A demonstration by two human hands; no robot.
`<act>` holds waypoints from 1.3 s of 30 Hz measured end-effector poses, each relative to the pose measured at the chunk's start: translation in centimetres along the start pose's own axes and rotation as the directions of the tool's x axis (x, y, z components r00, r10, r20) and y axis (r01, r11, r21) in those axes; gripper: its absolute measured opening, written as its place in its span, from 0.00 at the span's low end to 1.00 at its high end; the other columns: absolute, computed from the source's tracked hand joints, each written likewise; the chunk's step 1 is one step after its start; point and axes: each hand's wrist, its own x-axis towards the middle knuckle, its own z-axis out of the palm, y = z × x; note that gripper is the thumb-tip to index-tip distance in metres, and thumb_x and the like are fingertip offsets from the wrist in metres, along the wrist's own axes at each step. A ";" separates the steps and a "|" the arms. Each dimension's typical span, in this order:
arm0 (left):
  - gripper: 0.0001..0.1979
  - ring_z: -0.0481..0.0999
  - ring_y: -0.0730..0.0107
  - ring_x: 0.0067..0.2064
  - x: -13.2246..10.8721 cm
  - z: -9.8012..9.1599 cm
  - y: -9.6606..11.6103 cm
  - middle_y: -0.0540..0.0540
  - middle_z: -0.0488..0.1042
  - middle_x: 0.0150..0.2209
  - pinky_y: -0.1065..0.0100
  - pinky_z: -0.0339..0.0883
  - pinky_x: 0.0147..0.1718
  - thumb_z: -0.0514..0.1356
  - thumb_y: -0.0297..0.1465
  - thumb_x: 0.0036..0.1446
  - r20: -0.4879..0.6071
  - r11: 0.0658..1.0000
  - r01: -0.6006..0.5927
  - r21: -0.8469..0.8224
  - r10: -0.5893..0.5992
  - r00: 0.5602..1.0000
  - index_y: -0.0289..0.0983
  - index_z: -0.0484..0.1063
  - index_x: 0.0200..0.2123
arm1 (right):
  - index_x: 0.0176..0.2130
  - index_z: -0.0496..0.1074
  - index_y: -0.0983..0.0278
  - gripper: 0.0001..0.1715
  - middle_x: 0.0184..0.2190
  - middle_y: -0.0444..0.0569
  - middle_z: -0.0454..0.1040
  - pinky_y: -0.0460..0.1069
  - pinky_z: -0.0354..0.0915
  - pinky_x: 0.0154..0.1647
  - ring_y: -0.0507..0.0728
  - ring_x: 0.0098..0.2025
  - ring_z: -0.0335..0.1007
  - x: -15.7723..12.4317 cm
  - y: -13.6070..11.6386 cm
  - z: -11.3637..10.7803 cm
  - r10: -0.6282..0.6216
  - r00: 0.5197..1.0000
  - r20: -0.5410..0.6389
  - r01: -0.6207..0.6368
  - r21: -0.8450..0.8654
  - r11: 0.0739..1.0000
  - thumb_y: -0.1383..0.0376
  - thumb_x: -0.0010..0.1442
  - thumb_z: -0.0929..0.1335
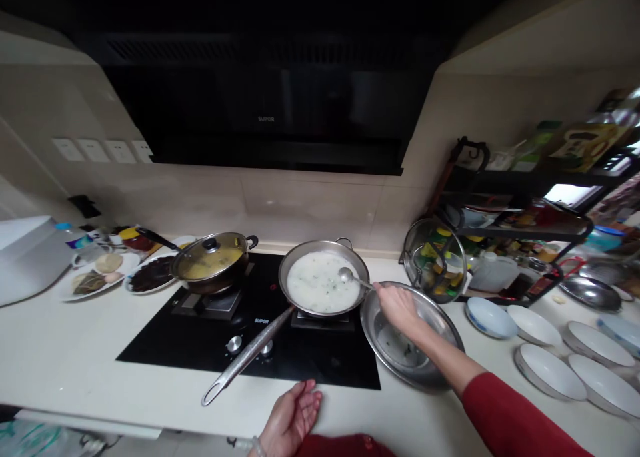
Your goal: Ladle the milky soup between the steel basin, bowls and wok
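My right hand (397,305) grips the handle of a metal spoon (346,275), whose bowl hangs at the surface of a white, herb-flecked soup (317,282). That soup fills a steel wok (283,274) on the right burner, its long handle pointing toward the front left. Under my right forearm sits a wide steel basin (373,340) with a little cloudy liquid at the bottom. My left hand (295,414) is held palm up by the counter's front edge, fingers loosely curled and apart, touching nothing.
On the left burner stands a lidded pan (213,260) with yellowish food. Left of it are a plate of dark food (151,274) and another plate (70,290). Several bowls (550,370) stand at right, before a black rack (525,227) and a glass lid (434,258). A range hood (270,137) overhangs.
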 end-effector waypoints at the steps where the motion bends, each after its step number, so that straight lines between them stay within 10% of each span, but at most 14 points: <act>1: 0.06 0.78 0.70 0.23 0.0 -0.3 0.0 0.38 0.78 0.26 0.75 0.70 0.21 0.56 0.27 0.64 0.000 1.000 -0.006 -0.011 0.006 1.000 0.30 0.70 0.37 | 0.52 0.74 0.64 0.24 0.41 0.63 0.78 0.54 0.64 0.42 0.66 0.44 0.76 0.4 -0.1 0.3 0.000 1.000 0.009 0.000 0.022 1.000 0.73 0.63 0.59; 21: 0.05 0.78 0.69 0.23 0.4 -0.3 0.6 0.38 0.78 0.24 0.76 0.68 0.20 0.56 0.26 0.64 -0.005 1.000 0.006 -0.019 -0.006 1.000 0.30 0.69 0.37 | 0.39 0.81 0.66 0.15 0.35 0.53 0.81 0.48 0.64 0.41 0.60 0.40 0.76 2.2 4.1 -2.0 0.054 0.995 0.089 -0.092 0.503 0.859 0.68 0.52 0.68; 33: 0.08 0.77 0.70 0.22 0.5 0.8 0.9 0.38 0.77 0.23 0.75 0.69 0.21 0.54 0.27 0.65 -0.012 1.000 0.015 0.008 -0.015 1.000 0.29 0.70 0.35 | 0.39 0.81 0.66 0.22 0.34 0.52 0.81 0.52 0.67 0.41 0.63 0.38 0.75 -3.0 11.4 -2.8 0.132 0.990 0.046 -0.131 0.649 0.750 0.58 0.48 0.68; 39: 0.07 0.77 0.71 0.22 0.6 1.1 0.9 0.39 0.77 0.23 0.76 0.69 0.21 0.54 0.26 0.65 -0.011 0.999 0.030 0.019 -0.030 0.999 0.30 0.69 0.35 | 0.34 0.80 0.61 0.15 0.33 0.51 0.82 0.52 0.68 0.40 0.64 0.39 0.77 -7.3 16.6 1.6 0.215 0.975 0.060 -0.213 0.541 0.814 0.58 0.53 0.66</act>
